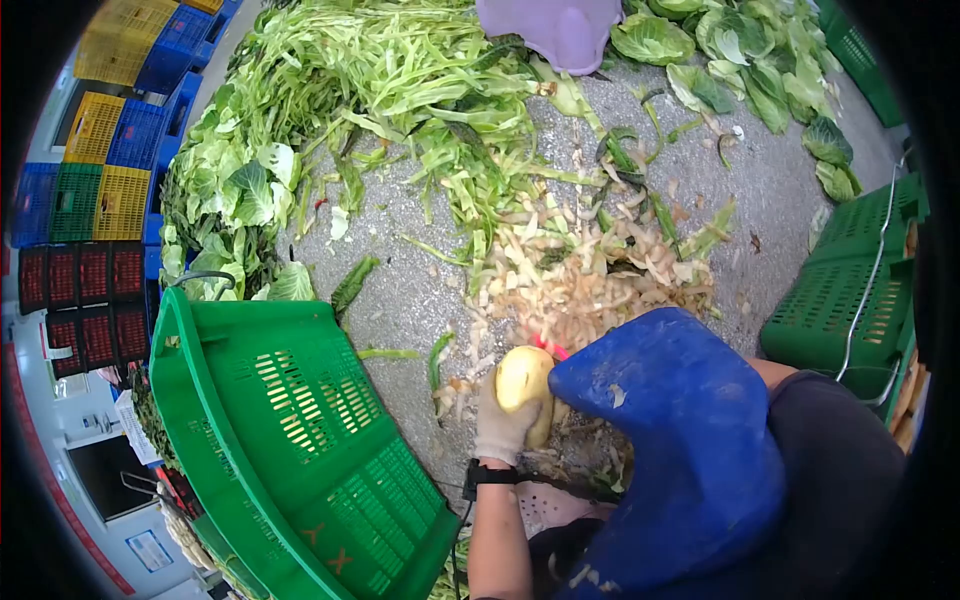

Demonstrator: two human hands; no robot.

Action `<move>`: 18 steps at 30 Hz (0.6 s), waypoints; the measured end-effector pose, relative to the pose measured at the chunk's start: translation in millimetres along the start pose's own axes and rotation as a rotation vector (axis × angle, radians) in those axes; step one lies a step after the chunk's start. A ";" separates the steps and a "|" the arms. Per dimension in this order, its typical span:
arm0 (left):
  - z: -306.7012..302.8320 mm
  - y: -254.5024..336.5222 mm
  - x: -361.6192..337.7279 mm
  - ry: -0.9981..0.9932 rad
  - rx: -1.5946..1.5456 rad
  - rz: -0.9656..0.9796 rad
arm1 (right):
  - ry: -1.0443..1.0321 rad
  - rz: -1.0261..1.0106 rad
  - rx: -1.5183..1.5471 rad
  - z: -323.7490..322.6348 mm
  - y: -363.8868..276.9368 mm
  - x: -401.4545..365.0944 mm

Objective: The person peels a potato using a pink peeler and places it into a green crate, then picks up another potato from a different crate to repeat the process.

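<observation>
My left hand (pixel 505 420), in a pale glove with a black band at the wrist, is closed around a peeled yellow potato (pixel 524 377). A red-pink tool (pixel 550 347) shows just right of the potato's top. My right hand is hidden behind the blue apron (pixel 670 400) over my knee; only a bit of the forearm shows at the apron's right edge. Pale and brown peelings (pixel 590 280) lie heaped on the ground just beyond the potato.
A large green crate (pixel 290 420) stands at the left, and another green crate (pixel 850 270) at the right. Leafy green scraps (pixel 380 90) pile up ahead, near a purple plastic object (pixel 555 30). Cabbage leaves (pixel 760 60) lie farther right. Stacked coloured crates (pixel 110 130) stand at the far left.
</observation>
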State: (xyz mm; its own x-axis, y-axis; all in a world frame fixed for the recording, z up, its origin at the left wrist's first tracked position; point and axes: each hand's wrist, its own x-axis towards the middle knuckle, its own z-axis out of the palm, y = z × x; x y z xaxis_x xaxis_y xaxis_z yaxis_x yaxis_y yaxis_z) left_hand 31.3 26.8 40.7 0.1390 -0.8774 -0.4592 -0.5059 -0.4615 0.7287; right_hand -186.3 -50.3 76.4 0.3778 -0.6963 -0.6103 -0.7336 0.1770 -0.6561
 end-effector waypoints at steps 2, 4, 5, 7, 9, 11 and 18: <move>2.8 -3.9 -1.1 0.015 0.003 -0.013 | -0.006 -0.002 -0.002 6.0 1.7 0.9; 5.3 -16.2 -1.4 0.037 -0.029 -0.042 | -0.007 -0.020 0.002 9.8 -5.5 1.2; 8.0 -21.0 -0.9 0.054 -0.061 -0.056 | -0.005 -0.034 -0.010 12.7 -9.7 2.5; 12.6 -19.2 -5.2 0.063 -0.092 -0.098 | 0.002 -0.033 -0.001 10.3 -6.5 6.2; 15.6 -9.4 -2.9 0.091 -0.128 -0.114 | -0.009 -0.021 -0.017 5.7 -8.6 10.2; 19.7 -3.4 -9.4 0.122 -0.302 -0.152 | -0.008 -0.031 -0.015 10.7 -7.9 9.7; 22.6 -12.5 -8.4 0.124 -0.325 -0.190 | 0.000 -0.042 -0.043 11.3 -14.3 15.2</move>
State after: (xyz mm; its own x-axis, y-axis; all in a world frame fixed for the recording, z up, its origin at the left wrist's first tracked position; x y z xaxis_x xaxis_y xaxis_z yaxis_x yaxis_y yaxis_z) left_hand 17.2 42.9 24.0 0.3156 -0.7726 -0.5509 -0.1682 -0.6170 0.7688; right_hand -163.7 -55.5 71.5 0.4084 -0.7028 -0.5825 -0.7406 0.1179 -0.6616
